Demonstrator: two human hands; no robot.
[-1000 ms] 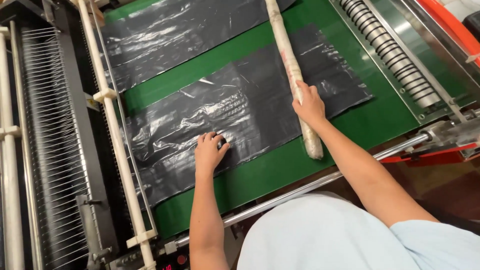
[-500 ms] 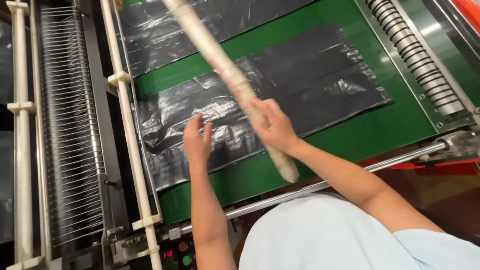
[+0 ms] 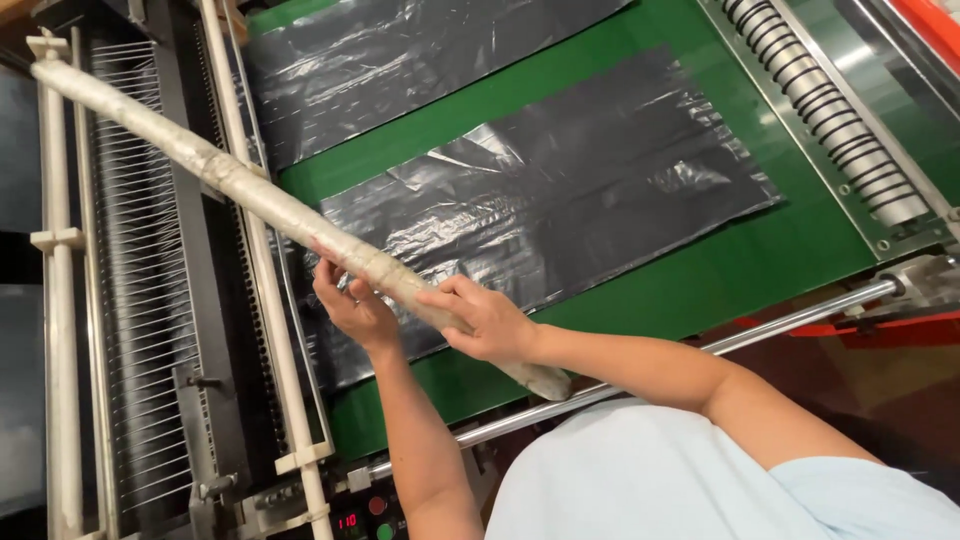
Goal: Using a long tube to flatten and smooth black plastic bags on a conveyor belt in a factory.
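Observation:
A long pale rod (image 3: 250, 195) wrapped in cloudy tape slants from the upper left down to the lower middle, above the machine bed. My right hand (image 3: 490, 320) grips it near its lower end. My left hand (image 3: 350, 300) holds it from below, just up the rod from the right hand. Beneath the rod lies a flat stack of black plastic bags (image 3: 560, 200) on the green belt (image 3: 720, 275). A second stack of black bags (image 3: 400, 60) lies farther back on the belt.
White rails (image 3: 270, 300) and a comb of thin wires (image 3: 140, 300) run along the left side. A ribbed metal roller (image 3: 830, 120) lies at the right. A steel bar (image 3: 780, 325) crosses the front edge. Small lit buttons (image 3: 375, 510) sit at the bottom.
The rod swung from lying across the right side of the bags to slanting toward the upper left. My left hand left the bags and took hold of the rod.

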